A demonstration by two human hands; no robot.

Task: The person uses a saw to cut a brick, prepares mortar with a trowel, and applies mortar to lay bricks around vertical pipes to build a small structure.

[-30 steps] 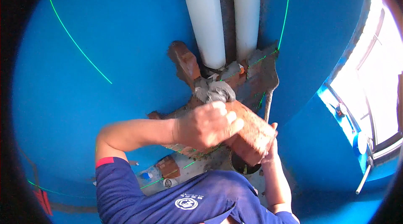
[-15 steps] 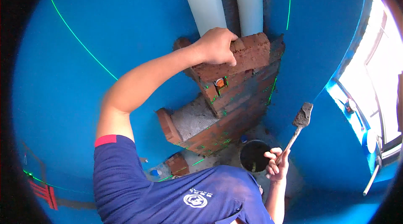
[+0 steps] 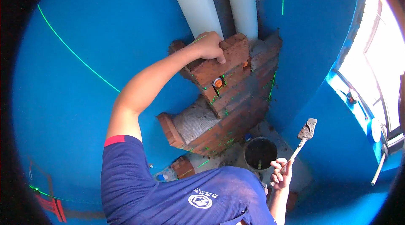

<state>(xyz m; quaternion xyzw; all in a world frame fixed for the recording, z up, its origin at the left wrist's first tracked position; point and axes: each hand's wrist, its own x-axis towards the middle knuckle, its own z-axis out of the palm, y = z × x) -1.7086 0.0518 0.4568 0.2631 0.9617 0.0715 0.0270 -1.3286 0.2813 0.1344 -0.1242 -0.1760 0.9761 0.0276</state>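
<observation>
My left hand (image 3: pixel 209 47) reaches across to the top of a low brick wall (image 3: pixel 242 109) and grips a reddish brick (image 3: pixel 233 52), thumb on the near side. The fingers behind the brick are hidden. Grey mortar (image 3: pixel 265 50) shows on the wall top to the right of this brick. Just below it, an orange and white round fitting (image 3: pixel 217 82) sits in a gap in the brickwork. Lower right, my right hand (image 3: pixel 282 173) is closed around the handle of a small trowel (image 3: pixel 307 128); its blade points up and carries grey mortar.
Two thick white pipes (image 3: pixel 194 1) rise behind the wall between blue walls (image 3: pixel 105 35). A dark bucket (image 3: pixel 246 152) stands on the floor near my right hand. A loose brick (image 3: pixel 183 166) lies lower left of it. A bright window (image 3: pixel 375 64) is at right. Green laser lines cross the surfaces.
The brick in my left hand has shifted left along the wall top, uncovering mortar at its right. My right hand still holds the trowel, and the whole view has moved slightly.
</observation>
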